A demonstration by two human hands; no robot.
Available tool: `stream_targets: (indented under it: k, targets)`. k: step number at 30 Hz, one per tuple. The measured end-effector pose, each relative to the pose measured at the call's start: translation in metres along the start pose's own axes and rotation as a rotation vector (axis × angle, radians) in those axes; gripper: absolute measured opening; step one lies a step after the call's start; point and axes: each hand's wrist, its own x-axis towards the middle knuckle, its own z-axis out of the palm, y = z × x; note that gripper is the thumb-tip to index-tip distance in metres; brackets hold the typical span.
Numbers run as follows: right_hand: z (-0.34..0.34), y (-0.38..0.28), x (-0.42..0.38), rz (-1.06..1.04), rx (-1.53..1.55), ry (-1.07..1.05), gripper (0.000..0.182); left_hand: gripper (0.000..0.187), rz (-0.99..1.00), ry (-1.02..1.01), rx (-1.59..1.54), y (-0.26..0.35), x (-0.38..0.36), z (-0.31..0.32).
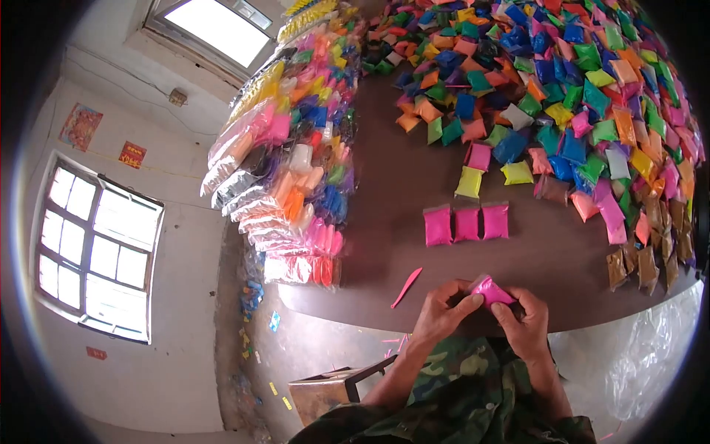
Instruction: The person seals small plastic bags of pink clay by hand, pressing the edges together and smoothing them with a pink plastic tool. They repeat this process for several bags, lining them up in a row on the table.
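Observation:
Near the table's front edge, a bright pink packet (492,290) is held between both hands. My left hand (447,311) pinches its left side with thumb and fingers. On its right side, my right hand (523,318) grips it the same way. Three pink packets (467,224) lie side by side on the brown table (384,222), beyond the hands. A pink plastic knife (406,288) rests to the left of my left hand. A yellow packet (469,182) lies farther back, just beyond the row of three.
A large heap of colourful packets (588,96) covers the table's back and right. Stacked clear bags of coloured packets (285,177) line the left side. Brown packets (648,271) lie at the right edge. A stool (322,392) stands below the table at the left.

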Motion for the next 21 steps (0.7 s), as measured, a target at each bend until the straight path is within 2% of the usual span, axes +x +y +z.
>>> stream_targets:
  k: [6, 12, 13, 17, 21]
  targets:
    - [0.003, 0.005, 0.003, -0.118, -0.122, 0.019, 0.030, 0.015, -0.018, 0.028, -0.003, -0.006, 0.005, -0.006]
    - [-0.004, -0.005, 0.000, 0.136, 0.083, 0.006, 0.030, 0.024, -0.025, 0.067, -0.139, 0.007, 0.005, 0.016]
    - [-0.003, -0.002, 0.000, 0.106, 0.087, 0.005, 0.029, 0.024, -0.015, 0.097, -0.171, 0.011, 0.004, 0.019]
    - [-0.004, 0.001, 0.001, -0.010, 0.020, -0.031, 0.029, 0.029, 0.065, 0.038, 0.120, 0.011, 0.006, 0.009]
    - [0.000, 0.004, 0.002, -0.012, 0.084, -0.040, 0.028, 0.029, 0.081, 0.035, 0.189, 0.006, 0.009, 0.003]
